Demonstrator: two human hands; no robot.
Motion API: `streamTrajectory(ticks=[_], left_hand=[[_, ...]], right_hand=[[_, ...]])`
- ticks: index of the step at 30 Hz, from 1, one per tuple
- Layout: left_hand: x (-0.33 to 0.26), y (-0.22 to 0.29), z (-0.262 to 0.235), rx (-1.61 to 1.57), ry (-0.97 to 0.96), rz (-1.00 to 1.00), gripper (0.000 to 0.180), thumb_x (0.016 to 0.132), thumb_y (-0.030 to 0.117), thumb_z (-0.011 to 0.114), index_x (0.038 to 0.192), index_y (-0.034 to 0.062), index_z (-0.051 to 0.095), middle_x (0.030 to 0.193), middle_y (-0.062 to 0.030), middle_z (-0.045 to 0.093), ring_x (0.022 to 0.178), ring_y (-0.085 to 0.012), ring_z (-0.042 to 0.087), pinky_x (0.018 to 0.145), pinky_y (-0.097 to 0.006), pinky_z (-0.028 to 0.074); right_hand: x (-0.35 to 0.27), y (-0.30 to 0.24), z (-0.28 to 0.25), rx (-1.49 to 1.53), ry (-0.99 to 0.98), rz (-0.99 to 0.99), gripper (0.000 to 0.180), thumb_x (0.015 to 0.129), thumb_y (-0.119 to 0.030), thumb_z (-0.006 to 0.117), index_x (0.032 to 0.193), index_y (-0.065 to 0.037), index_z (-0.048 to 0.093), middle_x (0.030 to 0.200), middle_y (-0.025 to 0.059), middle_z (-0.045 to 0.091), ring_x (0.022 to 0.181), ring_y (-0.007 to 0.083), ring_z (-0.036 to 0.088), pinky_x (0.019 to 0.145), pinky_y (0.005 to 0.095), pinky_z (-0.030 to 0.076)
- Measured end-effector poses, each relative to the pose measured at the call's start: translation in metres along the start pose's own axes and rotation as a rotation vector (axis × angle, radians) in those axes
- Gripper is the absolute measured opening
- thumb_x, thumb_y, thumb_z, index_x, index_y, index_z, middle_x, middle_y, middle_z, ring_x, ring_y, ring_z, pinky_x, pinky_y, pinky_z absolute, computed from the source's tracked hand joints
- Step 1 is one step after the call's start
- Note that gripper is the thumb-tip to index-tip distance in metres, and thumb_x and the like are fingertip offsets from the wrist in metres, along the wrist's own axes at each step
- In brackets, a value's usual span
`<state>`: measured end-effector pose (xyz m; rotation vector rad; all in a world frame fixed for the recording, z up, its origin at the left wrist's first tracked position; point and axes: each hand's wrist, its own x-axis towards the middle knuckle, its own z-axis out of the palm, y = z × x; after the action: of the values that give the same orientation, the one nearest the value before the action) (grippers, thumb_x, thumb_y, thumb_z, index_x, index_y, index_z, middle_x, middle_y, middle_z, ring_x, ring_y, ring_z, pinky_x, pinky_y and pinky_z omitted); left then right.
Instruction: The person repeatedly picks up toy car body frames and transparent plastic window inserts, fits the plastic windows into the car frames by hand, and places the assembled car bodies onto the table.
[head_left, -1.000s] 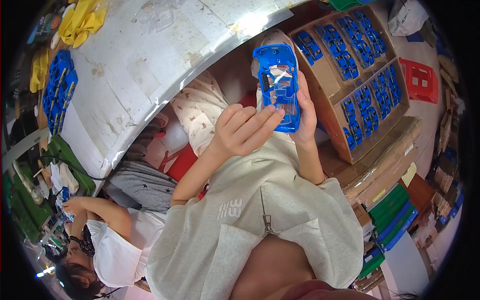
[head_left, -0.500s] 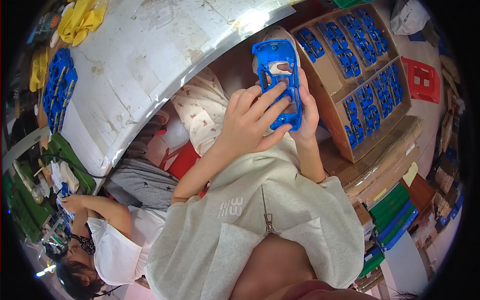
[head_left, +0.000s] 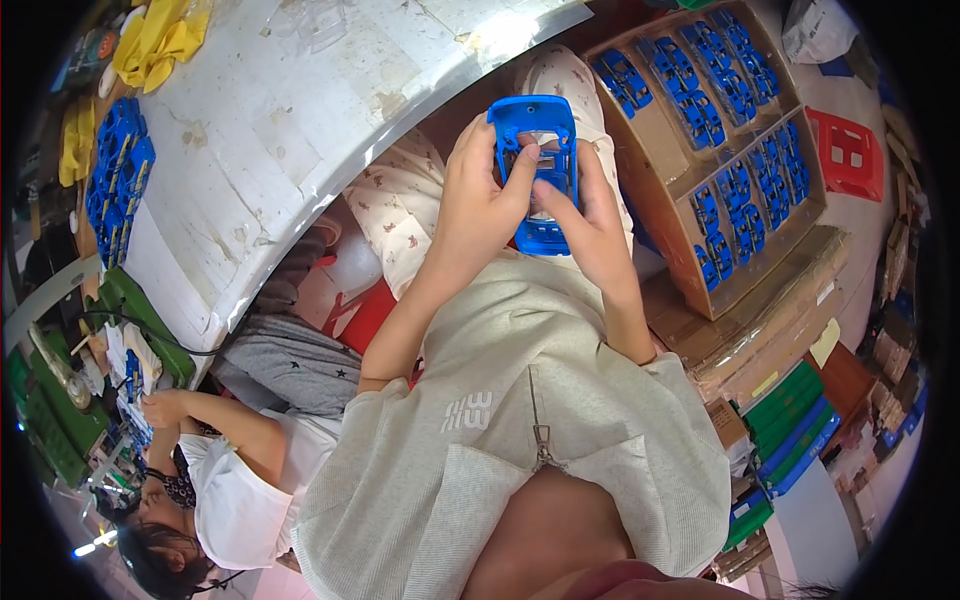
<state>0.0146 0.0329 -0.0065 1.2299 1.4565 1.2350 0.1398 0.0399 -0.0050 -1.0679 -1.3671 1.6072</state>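
A blue toy car body shell (head_left: 541,112), with window openings in it, is held upright lengthwise above my lap. My left hand (head_left: 482,200) grips its left edge, thumb pressed onto the middle of the shell. From the other side my right hand (head_left: 592,222) wraps round the right edge, its thumb also on the middle. Both thumbs lie close together near the openings. The fingers behind the shell are mostly hidden. Close by on the right, a cardboard box (head_left: 655,190) holds several rows of similar blue car parts (head_left: 690,100).
A worn white table (head_left: 260,130) curves across the upper left. Blue parts (head_left: 118,170) and yellow pieces (head_left: 160,45) lie at its far left. A co-worker (head_left: 240,490) sits at the lower left. A red stool (head_left: 848,155) and stacked green and blue trays (head_left: 790,430) stand right.
The shell has shifted slightly lower and to the left. My left hand has gone from fingers spread across it to gripping its left edge; my right thumb has come onto its middle.
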Motion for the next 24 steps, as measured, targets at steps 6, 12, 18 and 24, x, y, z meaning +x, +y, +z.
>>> streamTrajectory(ticks=[6, 12, 18, 24], left_hand=[[-0.004, 0.003, 0.006, 0.134, -0.007, 0.071, 0.017, 0.08, 0.004, 0.05, 0.094, -0.0052, 0.046, 0.082, -0.0177, 0.05, 0.074, -0.0316, 0.051, 0.066, -0.036, 0.041], [-0.005, 0.001, 0.009, 0.066, -0.012, 0.055, 0.019, 0.08, 0.003, 0.05, 0.096, -0.0046, 0.041, 0.081, -0.0175, 0.049, 0.069, -0.0291, 0.051, 0.063, -0.035, 0.041], [-0.008, -0.005, 0.012, -0.025, 0.001, -0.021, 0.016, 0.083, 0.006, 0.051, 0.096, -0.0019, 0.045, 0.084, -0.0114, 0.053, 0.072, -0.0169, 0.051, 0.062, -0.028, 0.042], [-0.008, -0.006, 0.012, -0.029, -0.006, 0.029, 0.014, 0.086, 0.008, 0.053, 0.096, -0.0005, 0.05, 0.088, -0.0063, 0.057, 0.077, -0.0082, 0.053, 0.064, -0.022, 0.045]], right_hand=[[0.005, -0.008, -0.002, -0.178, 0.139, 0.084, 0.019, 0.085, -0.005, 0.049, 0.103, 0.001, 0.051, 0.084, 0.0043, 0.057, 0.076, 0.0087, 0.052, 0.066, 0.0225, 0.042], [0.006, -0.001, 0.0, -0.274, 0.173, -0.048, 0.008, 0.086, -0.005, 0.045, 0.086, 0.001, 0.041, 0.072, 0.0117, 0.054, 0.056, 0.0113, 0.054, 0.049, 0.0254, 0.043], [0.005, -0.002, 0.002, -0.25, 0.175, -0.092, 0.008, 0.086, -0.005, 0.043, 0.084, 0.001, 0.038, 0.07, 0.0119, 0.052, 0.056, 0.0123, 0.052, 0.048, 0.0269, 0.042], [0.003, -0.005, 0.0, -0.296, 0.176, -0.112, 0.007, 0.086, -0.003, 0.043, 0.084, 0.001, 0.038, 0.068, 0.013, 0.051, 0.055, 0.0132, 0.051, 0.046, 0.028, 0.04]])
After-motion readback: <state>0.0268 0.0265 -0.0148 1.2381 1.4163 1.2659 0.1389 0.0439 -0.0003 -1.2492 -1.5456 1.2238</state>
